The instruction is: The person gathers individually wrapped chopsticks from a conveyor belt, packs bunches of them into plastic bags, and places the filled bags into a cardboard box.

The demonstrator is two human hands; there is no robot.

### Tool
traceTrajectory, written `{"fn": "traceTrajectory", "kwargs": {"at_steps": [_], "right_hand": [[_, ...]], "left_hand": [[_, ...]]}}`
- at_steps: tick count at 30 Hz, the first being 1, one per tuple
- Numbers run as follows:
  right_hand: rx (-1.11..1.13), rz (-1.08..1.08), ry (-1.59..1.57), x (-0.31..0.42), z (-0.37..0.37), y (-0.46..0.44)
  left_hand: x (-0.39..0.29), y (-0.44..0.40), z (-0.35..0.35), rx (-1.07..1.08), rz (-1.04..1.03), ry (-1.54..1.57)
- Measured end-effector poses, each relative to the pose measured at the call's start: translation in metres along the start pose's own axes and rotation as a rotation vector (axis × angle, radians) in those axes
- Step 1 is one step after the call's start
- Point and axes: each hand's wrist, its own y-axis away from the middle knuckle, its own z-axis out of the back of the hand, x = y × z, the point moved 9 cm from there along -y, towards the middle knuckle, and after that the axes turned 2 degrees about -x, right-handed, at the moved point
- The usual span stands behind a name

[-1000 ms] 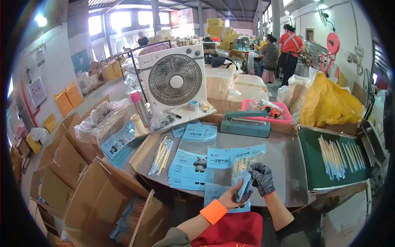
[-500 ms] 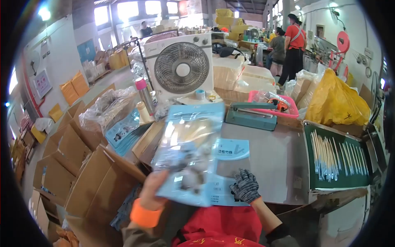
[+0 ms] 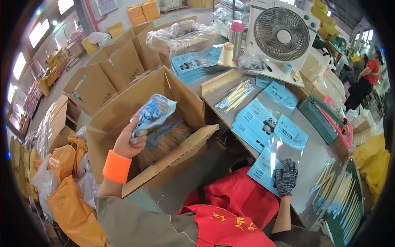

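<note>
The left hand [image 3: 131, 142], wearing an orange wristband [image 3: 116, 166], is closing around one end of a blue packet [image 3: 154, 112] and is holding it up above an open cardboard box [image 3: 138, 92]. Inside that box, packed chopsticks [image 3: 166, 139] are lying in clear and blue wrapping. The right hand [image 3: 286, 177], in a grey knitted glove, is resting on the desk [image 3: 306, 187] with its fingers extended, and is touching a flat blue bag [image 3: 265, 166].

At 11 o'clock from the right hand, panda-printed bags [image 3: 257, 119] are overlapping in a pile, and a loose bundle of chopsticks [image 3: 236, 95] is lying beyond them. At 12 o'clock, a box fan [image 3: 282, 35] is standing past the desk's far end. At 1 o'clock, a green sealer [image 3: 319, 119] is sitting near the edge. At 4 o'clock, rows of wrapped chopsticks [image 3: 349, 203] are lying on a green board [image 3: 335, 226].

At 1 o'clock from the left hand, a stack of blue bags [image 3: 195, 66] is lying near a pink-capped flask [image 3: 236, 39]; at 7 o'clock, orange plastic bags [image 3: 72, 210] are bunching together.
</note>
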Motion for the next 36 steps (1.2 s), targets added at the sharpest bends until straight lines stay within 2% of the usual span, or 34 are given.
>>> {"fn": "traceTrajectory", "kwargs": {"at_steps": [3, 4, 5, 7, 9, 10, 12, 13, 14, 17, 18, 20, 21, 23, 27, 29, 31, 33, 35, 36], "right_hand": [[-0.047, -0.017, 0.007, 0.005, 0.004, 0.0], [-0.035, -0.019, 0.016, 0.003, 0.003, 0.0], [-0.044, 0.006, 0.023, 0.003, 0.003, -0.001], [-0.04, 0.029, 0.036, 0.005, 0.005, 0.001], [-0.074, 0.058, 0.039, 0.013, 0.013, 0.0], [-0.079, 0.047, 0.05, 0.013, 0.013, 0.0], [-0.06, 0.028, -0.014, 0.01, 0.01, -0.001], [-0.069, 0.042, -0.013, 0.011, 0.013, -0.002], [-0.046, 0.027, -0.011, 0.011, 0.016, -0.003], [-0.034, -0.06, 0.009, 0.006, 0.02, -0.002], [-0.061, -0.079, 0.01, 0.005, 0.022, 0.0], [-0.11, -0.087, 0.014, -0.002, 0.019, 0.001], [-0.112, -0.048, 0.014, 0.001, 0.016, 0.0], [-0.162, -0.047, 0.0, 0.002, 0.021, 0.0], [-0.15, -0.042, -0.004, 0.002, 0.025, 0.0], [-0.148, -0.113, -0.004, -0.003, 0.024, 0.001], [-0.159, -0.135, -0.021, -0.005, 0.029, -0.003], [-0.163, -0.211, -0.045, -0.014, 0.028, -0.002], [-0.198, -0.289, -0.024, -0.031, 0.02, 0.002], [-0.195, -0.307, -0.073, -0.041, 0.015, 0.004]], "left_hand": [[0.0, -0.049, 0.094, -0.139, 0.071, -0.112], [0.006, -0.062, 0.115, -0.198, 0.188, -0.11], [0.014, -0.067, 0.122, -0.253, 0.305, -0.112], [0.015, -0.082, 0.132, -0.321, 0.246, -0.155], [0.031, -0.105, 0.171, -0.404, 0.488, -0.209], [0.034, -0.12, 0.178, -0.363, 0.514, -0.183], [0.034, -0.148, 0.167, -0.111, 0.429, -0.152], [0.034, -0.172, 0.16, -0.103, 0.213, -0.229], [0.036, -0.174, 0.145, 0.067, 0.204, -0.231], [0.029, -0.189, 0.194, 0.024, 0.211, -0.384], [0.035, -0.184, 0.2, -0.241, 0.163, -0.508], [0.047, -0.212, 0.216, -0.323, 0.049, -0.619], [0.041, -0.237, 0.233, -0.298, -0.128, -0.808], [0.032, -0.289, 0.243, -0.286, -0.699, -1.297], [0.071, -0.283, 0.192, -0.116, -0.269, -1.033], [0.04, -0.164, -0.009, -0.123, -0.839, -1.233], [0.073, -0.116, -0.113, 0.141, -0.827, -1.113], [0.141, -0.075, -0.195, 0.417, -0.73, -1.319], [0.226, -0.034, -0.254, 0.923, -1.06, -1.637], [0.272, -0.026, -0.265, 1.128, -1.073, -1.668]]}}
